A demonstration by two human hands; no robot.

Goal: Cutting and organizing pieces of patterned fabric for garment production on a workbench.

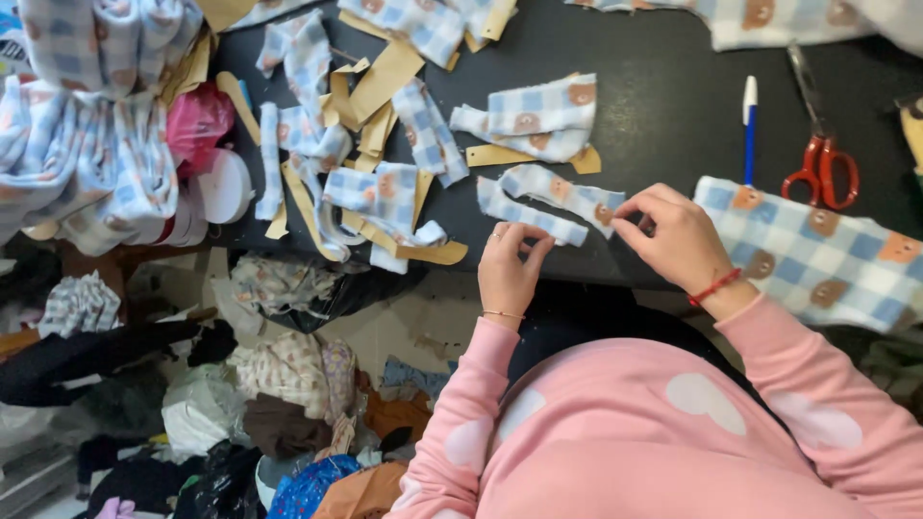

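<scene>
Two narrow curved strips of blue-and-white checked fleece with small brown bear prints lie near the front edge of a black table [663, 106]. My left hand [510, 261] pinches the end of the lower strip [529, 215]. My right hand [673, 235], with a red cord at the wrist, pinches the right end of the upper strip [567, 190]. Both sleeves are pink with pale hearts.
Red-handled scissors [820, 163] and a blue pen [749, 130] lie at the right, above a larger piece of checked fleece [817, 250]. More cut pieces and tan paper patterns [385, 82] cover the table's left. Stacked fleece [87, 125] sits far left; fabric scraps [279, 384] pile on the floor.
</scene>
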